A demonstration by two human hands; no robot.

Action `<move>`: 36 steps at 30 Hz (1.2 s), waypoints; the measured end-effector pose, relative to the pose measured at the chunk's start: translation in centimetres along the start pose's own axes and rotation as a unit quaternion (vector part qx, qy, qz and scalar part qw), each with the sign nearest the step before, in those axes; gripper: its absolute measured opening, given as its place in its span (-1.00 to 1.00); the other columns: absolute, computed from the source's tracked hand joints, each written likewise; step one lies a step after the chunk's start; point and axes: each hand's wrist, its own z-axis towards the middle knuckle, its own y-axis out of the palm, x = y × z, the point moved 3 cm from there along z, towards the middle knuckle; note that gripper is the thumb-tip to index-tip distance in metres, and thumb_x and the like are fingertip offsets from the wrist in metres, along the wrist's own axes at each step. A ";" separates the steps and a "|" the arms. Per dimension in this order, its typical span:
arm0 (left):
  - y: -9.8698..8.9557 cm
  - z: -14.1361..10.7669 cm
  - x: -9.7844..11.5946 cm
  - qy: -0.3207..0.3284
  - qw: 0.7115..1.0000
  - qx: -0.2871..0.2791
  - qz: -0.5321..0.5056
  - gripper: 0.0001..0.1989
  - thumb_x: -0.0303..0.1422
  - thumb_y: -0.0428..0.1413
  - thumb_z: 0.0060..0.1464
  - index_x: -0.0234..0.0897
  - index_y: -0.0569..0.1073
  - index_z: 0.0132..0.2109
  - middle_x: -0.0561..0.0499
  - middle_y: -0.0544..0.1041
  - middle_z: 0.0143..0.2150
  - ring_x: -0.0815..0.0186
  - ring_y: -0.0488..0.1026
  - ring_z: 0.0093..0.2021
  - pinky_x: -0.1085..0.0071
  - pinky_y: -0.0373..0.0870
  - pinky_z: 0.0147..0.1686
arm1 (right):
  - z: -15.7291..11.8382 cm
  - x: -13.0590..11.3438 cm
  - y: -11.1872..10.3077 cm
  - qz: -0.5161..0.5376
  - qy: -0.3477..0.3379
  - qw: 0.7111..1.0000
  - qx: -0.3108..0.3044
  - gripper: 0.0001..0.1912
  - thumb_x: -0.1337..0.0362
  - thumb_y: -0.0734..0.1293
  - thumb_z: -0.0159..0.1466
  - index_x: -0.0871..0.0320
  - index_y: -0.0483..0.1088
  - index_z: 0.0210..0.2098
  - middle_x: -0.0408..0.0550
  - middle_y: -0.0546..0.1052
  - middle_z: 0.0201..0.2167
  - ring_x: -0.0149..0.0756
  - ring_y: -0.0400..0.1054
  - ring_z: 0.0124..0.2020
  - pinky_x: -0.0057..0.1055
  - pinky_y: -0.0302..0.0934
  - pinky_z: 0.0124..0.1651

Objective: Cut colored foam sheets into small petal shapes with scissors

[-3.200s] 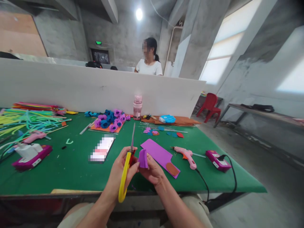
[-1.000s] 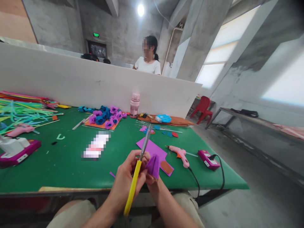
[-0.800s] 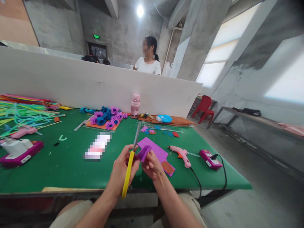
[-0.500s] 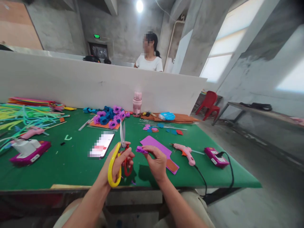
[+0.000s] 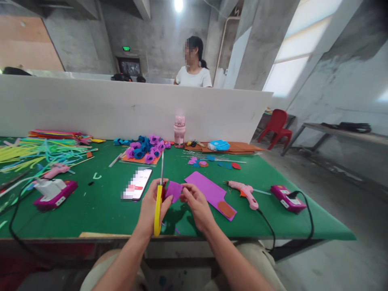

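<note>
Scissors with a yellow handle (image 5: 158, 210) hang in my left hand (image 5: 150, 206), blades pointing up and away. The same hand pinches the left side of a small purple piece (image 5: 173, 191). My right hand (image 5: 197, 204) has its fingertips closed on the right edge of this piece. Just beyond my right hand lies a larger purple sheet (image 5: 206, 188), with a brown oval (image 5: 226, 209) on its near end. A phone (image 5: 142, 184) rests left of my left hand. Purple and blue flowers (image 5: 148, 148) are piled on an orange sheet farther back.
Right of the sheet lies a pink glue gun (image 5: 245, 193), its cord running near a purple power strip (image 5: 287, 199). Another strip (image 5: 56, 196) stands left, near colored stems (image 5: 45, 149). A pink bottle (image 5: 179, 131) stands by the white partition (image 5: 136, 105); a person (image 5: 194, 72) is behind it.
The purple piece was bunched in my right hand; now it is spread out between both hands. My left hand has moved closer to my right, and the scissors have turned edge-on. The view has shifted slightly.
</note>
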 end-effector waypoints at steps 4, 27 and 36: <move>0.7 -0.5 0.4 0.014 0.999 -0.027 0.029 -0.59 -0.41 0.18 -0.07 -0.19 0.31 -0.03 0.17 0.43 -0.43 0.40 0.41 -0.44 0.51 0.34 -0.39 | 0.2 1.1 1.0 0.146 0.113 0.981 -0.065 -0.73 0.18 0.47 0.05 0.19 0.47 -0.32 -0.13 0.52 -0.40 -0.43 0.37 -0.38 -0.51 0.25 -0.25; 0.5 -1.4 2.0 -0.024 0.997 -0.044 -0.057 -0.56 -0.37 0.20 -0.10 -0.17 0.31 -0.03 0.10 0.46 -0.39 0.37 0.43 -0.38 0.49 0.37 -0.36 | 0.2 1.1 -0.3 0.269 0.161 0.942 -0.116 -0.76 0.23 0.54 -0.04 0.19 0.49 -0.42 -0.16 0.53 -0.51 -0.44 0.36 -0.50 -0.50 0.25 -0.32; 0.7 -1.4 2.1 -0.023 0.995 -0.054 -0.083 -0.58 -0.37 0.21 -0.09 -0.19 0.32 -0.04 0.12 0.44 -0.40 0.41 0.41 -0.42 0.53 0.36 -0.41 | 0.0 1.4 0.0 0.274 0.175 0.936 -0.131 -0.72 0.23 0.55 -0.05 0.22 0.49 -0.39 -0.17 0.54 -0.50 -0.47 0.38 -0.49 -0.54 0.25 -0.29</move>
